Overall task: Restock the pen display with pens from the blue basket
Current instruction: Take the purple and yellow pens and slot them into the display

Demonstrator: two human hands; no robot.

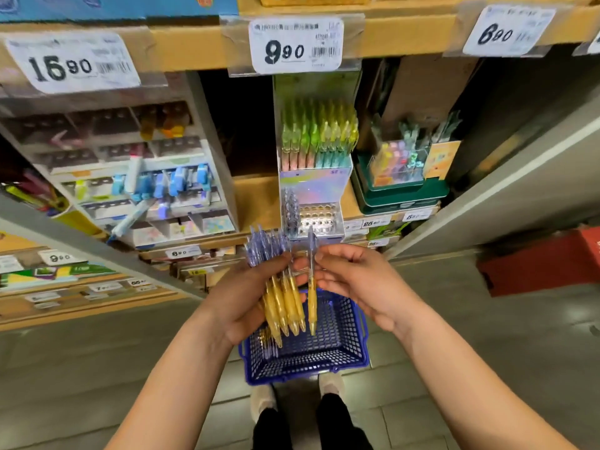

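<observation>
Yellow-barrelled pens with purple tops make up the bundle point(282, 287) I see gripped in the left hand point(242, 300), fingers wrapped shut around it, tips pointing down. I note the right hand point(352, 274) pinching a single pen point(312, 287) of the same kind between thumb and fingertips, held upright just beside the bundle. Both hands sit above the blue basket point(349, 345), which rests on the floor by the person's shoes; a few more pens lie at its left wall. I record the pen display point(316, 177) on the shelf just beyond the hands, upper tiers filled, lowest perforated tier mostly vacant.
</observation>
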